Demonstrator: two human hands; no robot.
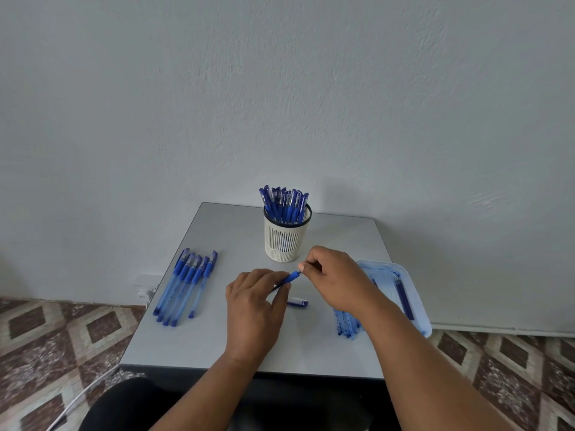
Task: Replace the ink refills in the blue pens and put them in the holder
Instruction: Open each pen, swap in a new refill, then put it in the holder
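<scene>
Both hands [253, 301] gripping pen [291, 277], holder [284, 241] packed with pens, tray [413, 293] holding refills

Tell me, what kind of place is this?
Probably a room in a home, not a workshop: a small grey table pushed against a plain painted wall, a patterned tile floor, and a wall socket low down.

On the table [217, 346], the holder [284, 241] full of pens [284, 202] stands at twelve o'clock, a row of pens [186, 284] lies at nine, a tray [413, 293] of refills [404, 301] sits at three, and a pen cap [298, 303] lies at centre.
</scene>
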